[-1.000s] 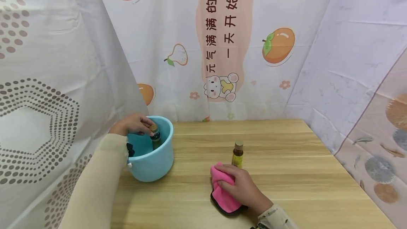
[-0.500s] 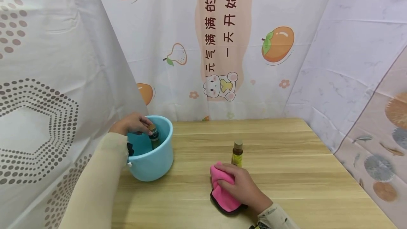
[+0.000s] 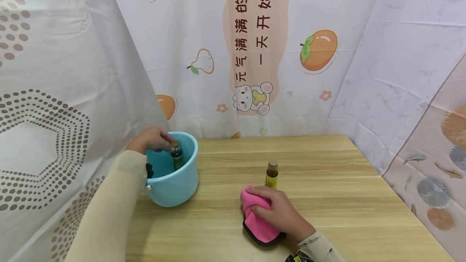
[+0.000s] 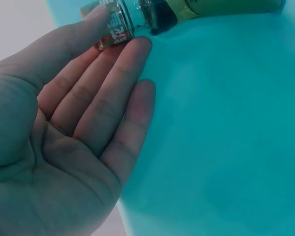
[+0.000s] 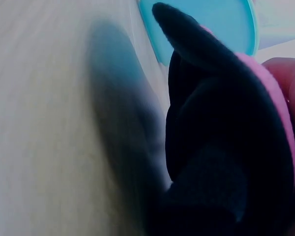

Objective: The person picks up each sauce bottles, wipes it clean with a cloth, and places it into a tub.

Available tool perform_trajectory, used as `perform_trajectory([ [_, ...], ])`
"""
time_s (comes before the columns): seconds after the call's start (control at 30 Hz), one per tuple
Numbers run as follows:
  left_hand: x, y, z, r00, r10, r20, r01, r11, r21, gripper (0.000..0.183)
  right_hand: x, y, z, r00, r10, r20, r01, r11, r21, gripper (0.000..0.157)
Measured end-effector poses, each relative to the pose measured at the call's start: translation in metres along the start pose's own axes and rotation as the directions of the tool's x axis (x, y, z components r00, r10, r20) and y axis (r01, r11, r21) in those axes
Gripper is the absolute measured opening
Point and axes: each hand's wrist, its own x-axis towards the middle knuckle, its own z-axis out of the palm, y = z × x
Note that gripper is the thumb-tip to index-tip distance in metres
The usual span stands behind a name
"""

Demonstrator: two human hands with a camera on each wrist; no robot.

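Reaching into a light blue bucket (image 3: 174, 189), my left hand (image 3: 153, 138) pinches the gold cap of a dark-necked glass bottle (image 3: 176, 157). In the left wrist view, the thumb lies on that bottle's cap (image 4: 110, 24) and the other fingers reach behind it. My right hand (image 3: 278, 209) grips a bunched pink cloth (image 3: 259, 223) with a dark edge on the table. Up close in the right wrist view, the cloth's dark side (image 5: 221, 123) fills much of the picture. Just behind the right hand, a small brown bottle (image 3: 272, 175) with a yellow label stands upright.
The wooden table (image 3: 225, 161) reaches back to a printed curtain (image 3: 204, 104). Another patterned curtain (image 3: 40, 72) hangs close along the left, beside the bucket. On the right hangs a pale curtain (image 3: 386, 104).
The bottle in the bucket stands a little more upright, with my left hand still at its cap. My right hand and the pink cloth have shifted slightly to the right.
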Motion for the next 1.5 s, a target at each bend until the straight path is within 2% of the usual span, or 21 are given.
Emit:
perform_trajectory([
  [0.23, 0.002, 0.005, 0.002, 0.999, -0.018, -0.038, 0.019, 0.999, 0.027, 0.038, -0.001, 0.003, -0.003, 1.000, 0.018, 0.001, -0.018, 1.000, 0.013, 0.047],
  [0.37, 0.000, 0.011, 0.004, 0.998, -0.022, -0.066, 0.027, 0.996, 0.088, 0.038, -0.002, 0.004, -0.005, 1.000, 0.020, -0.001, -0.020, 0.999, 0.029, 0.047],
  [0.47, -0.008, 0.024, 0.006, 0.994, -0.020, -0.109, 0.037, 0.988, 0.152, 0.040, -0.003, 0.006, -0.007, 1.000, 0.014, 0.013, -0.015, 0.997, 0.076, 0.047],
  [0.6, -0.024, 0.056, 0.011, 0.985, -0.005, -0.174, 0.056, 0.957, 0.284, 0.036, -0.008, 0.012, -0.013, 0.999, -0.027, 0.046, 0.018, 0.982, 0.187, 0.046],
  [0.7, -0.036, 0.087, 0.017, 0.978, 0.045, -0.204, 0.038, 0.922, 0.386, 0.036, -0.011, 0.018, -0.021, 0.996, -0.075, 0.042, 0.060, 0.961, 0.269, 0.049],
  [0.8, -0.044, 0.117, 0.026, 0.968, 0.114, -0.222, -0.005, 0.898, 0.439, 0.042, -0.012, 0.023, -0.030, 0.995, -0.101, 0.008, 0.091, 0.928, 0.361, 0.049],
  [0.9, -0.052, 0.142, 0.038, 0.960, 0.189, -0.209, -0.077, 0.888, 0.453, 0.046, -0.012, 0.026, -0.040, 0.992, -0.114, -0.047, 0.123, 0.882, 0.455, 0.046],
  [1.03, -0.056, 0.163, 0.065, 0.932, 0.308, -0.189, -0.207, 0.884, 0.419, 0.038, -0.012, 0.028, -0.052, 0.988, -0.110, -0.106, 0.151, 0.816, 0.558, 0.049],
  [1.13, -0.053, 0.170, 0.094, 0.905, 0.384, -0.185, -0.300, 0.882, 0.364, 0.033, -0.012, 0.031, -0.060, 0.988, -0.089, -0.123, 0.147, 0.760, 0.633, 0.055],
  [1.23, -0.046, 0.176, 0.125, 0.878, 0.446, -0.173, -0.382, 0.871, 0.308, 0.031, -0.013, 0.033, -0.070, 0.987, -0.069, -0.148, 0.151, 0.723, 0.674, 0.059],
  [1.33, -0.038, 0.181, 0.156, 0.854, 0.497, -0.153, -0.451, 0.854, 0.259, 0.032, -0.015, 0.038, -0.078, 0.980, -0.037, -0.197, 0.164, 0.715, 0.680, 0.061],
  [1.4, -0.032, 0.183, 0.175, 0.832, 0.535, -0.149, -0.497, 0.837, 0.230, 0.035, -0.015, 0.042, -0.081, 0.972, 0.010, -0.237, 0.156, 0.722, 0.674, 0.060],
  [1.5, -0.026, 0.186, 0.201, 0.795, 0.583, -0.167, -0.553, 0.810, 0.196, 0.039, -0.014, 0.050, -0.084, 0.945, 0.104, -0.310, 0.132, 0.745, 0.654, 0.058],
])
